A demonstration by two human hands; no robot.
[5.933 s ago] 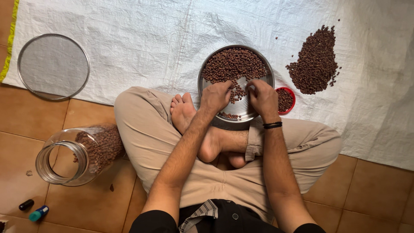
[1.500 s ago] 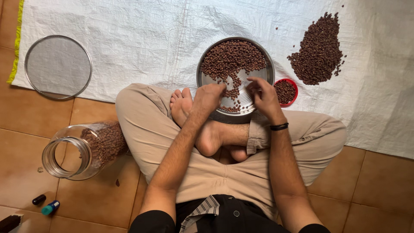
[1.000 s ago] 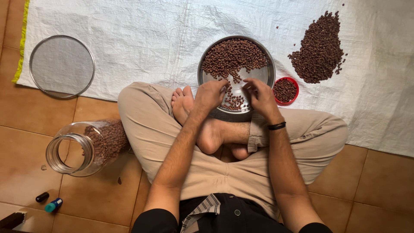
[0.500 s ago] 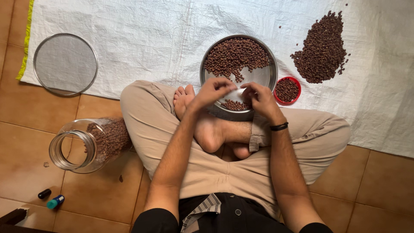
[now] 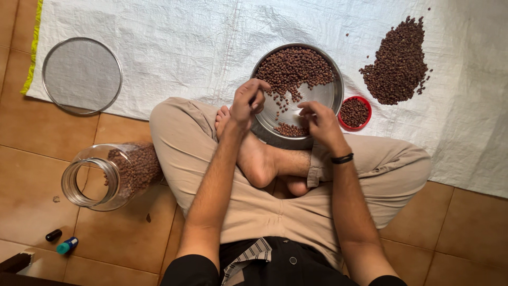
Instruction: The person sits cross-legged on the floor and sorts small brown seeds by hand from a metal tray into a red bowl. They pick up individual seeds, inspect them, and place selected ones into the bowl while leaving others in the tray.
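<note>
- Glass: the big clear jar, lying on its side on the brown tiled floor and part-filled with small brown round seeds, sits as it did half a second ago; the round wire-mesh sieve on the white woven plastic sheet is likewise unmoved.
- Left hand has lifted from the seeds and now curls at the left rim of the round steel plate, thumb meeting fingertips; whether it pinches a seed I cannot tell.
- Brown seeds in the plate fill its far half, with a small sorted cluster now uncovered at the near rim.
- Right hand stays low over the plate's near side, fingers bent and close together, tips by the cluster.
- Small red bowl of seeds touches the plate's right edge; the loose seed heap lies beyond, unchanged.
- Judged from this, sorting is midway.
</note>
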